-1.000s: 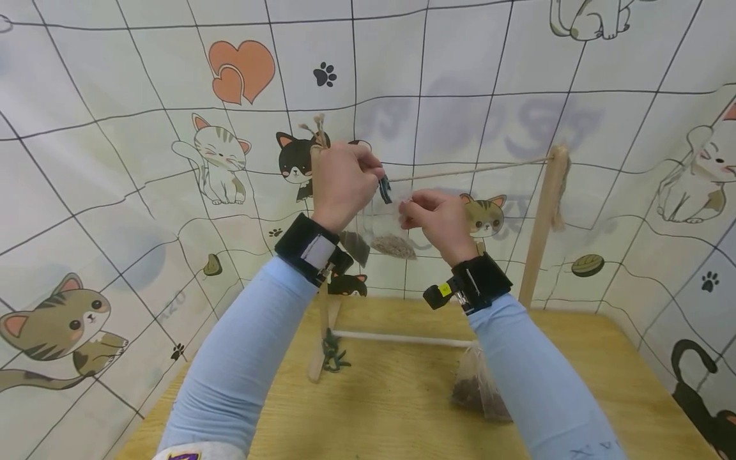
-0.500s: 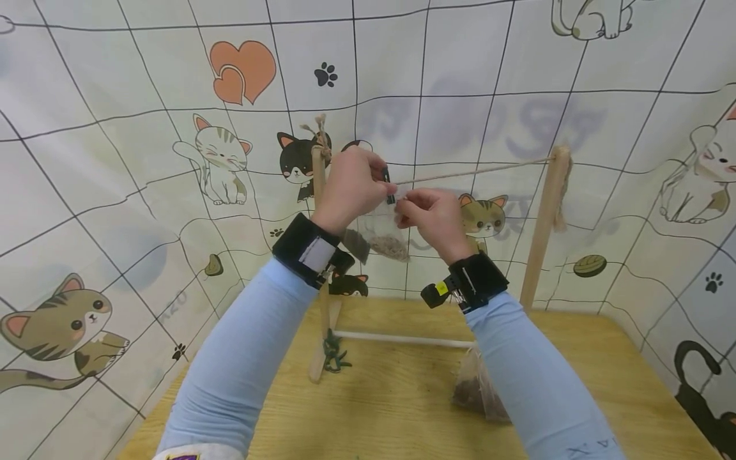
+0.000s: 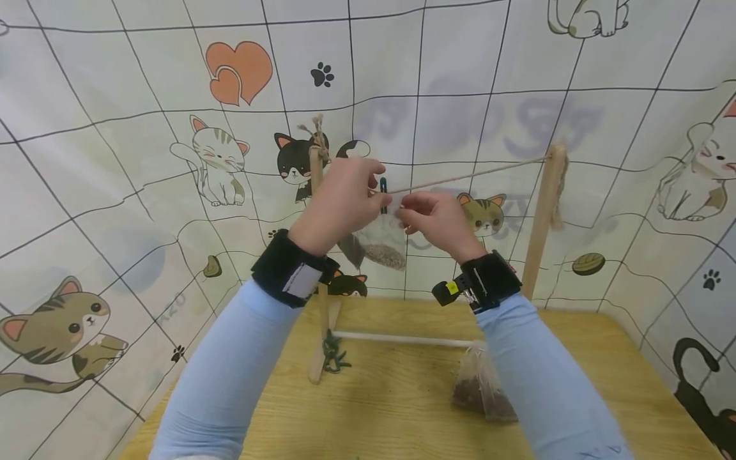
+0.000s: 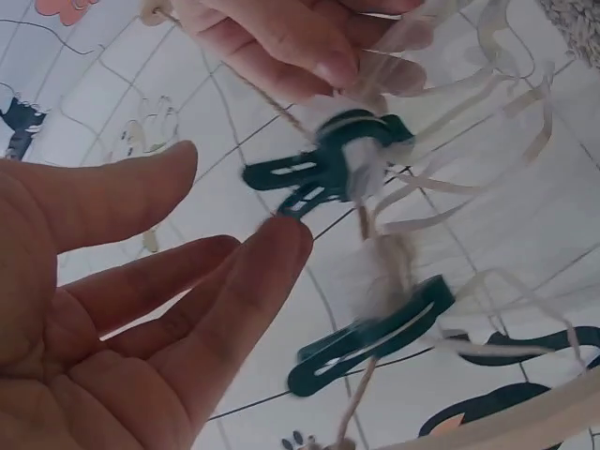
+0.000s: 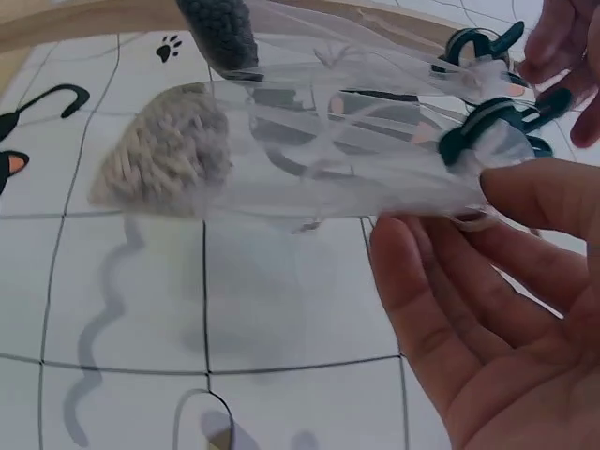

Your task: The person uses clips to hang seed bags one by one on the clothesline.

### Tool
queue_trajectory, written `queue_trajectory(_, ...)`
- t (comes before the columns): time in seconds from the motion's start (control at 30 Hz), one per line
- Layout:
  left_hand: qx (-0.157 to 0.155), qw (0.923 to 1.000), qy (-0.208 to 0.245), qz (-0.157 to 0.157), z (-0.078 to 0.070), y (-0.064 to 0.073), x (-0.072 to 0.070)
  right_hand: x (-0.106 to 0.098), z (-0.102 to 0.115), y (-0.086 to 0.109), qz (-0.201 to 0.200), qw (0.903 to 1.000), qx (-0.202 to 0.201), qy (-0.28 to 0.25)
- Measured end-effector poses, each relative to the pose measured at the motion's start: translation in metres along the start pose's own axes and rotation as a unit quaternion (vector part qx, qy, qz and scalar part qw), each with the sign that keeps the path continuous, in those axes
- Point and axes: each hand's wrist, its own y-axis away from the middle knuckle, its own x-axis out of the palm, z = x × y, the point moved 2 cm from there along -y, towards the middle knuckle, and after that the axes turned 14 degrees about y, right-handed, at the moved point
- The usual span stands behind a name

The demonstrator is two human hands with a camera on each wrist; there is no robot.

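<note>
Two sheer drawstring bags hang from a twine line, each fixed by a green clip. The nearer bag holds beige pellets; the other holds dark grey contents. My left hand has its thumb and fingers spread apart, one fingertip right at the handle end of the nearer clip. Further along the twine sits the second clip. My right hand pinches the beige-filled bag's upper edge beside its clip, thumb in front and fingers behind the sheer cloth.
The twine runs between two wooden posts, the right post and the left post. A white rod joins them low down. Several green clips hang at its left end. A filled sheer bag sits on the wooden table.
My left hand has come down slightly and its fingers have parted from the clip, which now sits upright on the twine. The beige-filled bag hangs slightly lower. My right hand stays beside it.
</note>
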Motion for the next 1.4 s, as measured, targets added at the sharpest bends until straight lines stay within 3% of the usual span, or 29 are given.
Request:
queue_trajectory(0.17, 0.065, 0.9976, -0.011, -0.022, -0.002, 0.021, -0.005, -0.019, 0.000, 0.014, 0.014, 0.9969, -0.018, 0.076)
queue_trajectory(0.3, 0.118, 0.9922, 0.000, -0.042, 0.003, 0.038, -0.004, -0.033, -0.004, 0.035, -0.038, 0.9895, -0.048, 0.131)
queue_trajectory(0.47, 0.195, 0.9757, 0.013, -0.099, 0.014, 0.056, 0.004, -0.043, -0.013, 0.062, -0.127, 0.9695, -0.096, 0.187)
queue_trajectory(0.6, 0.235, 0.9601, 0.002, -0.152, 0.025, 0.067, 0.014, -0.045, -0.024, 0.083, -0.175, 0.9520, -0.120, 0.220)
queue_trajectory(0.87, 0.237, 0.9456, -0.034, -0.220, 0.053, 0.092, 0.042, -0.044, -0.053, 0.119, -0.235, 0.9355, -0.100, 0.244)
queue_trajectory(1.03, 0.217, 0.9433, -0.066, -0.242, 0.071, 0.106, 0.065, -0.038, -0.072, 0.137, -0.249, 0.9317, -0.093, 0.248)
queue_trajectory(1.4, 0.193, 0.9404, -0.077, -0.269, 0.101, 0.129, 0.112, -0.007, -0.105, 0.168, -0.267, 0.9297, -0.069, 0.244)
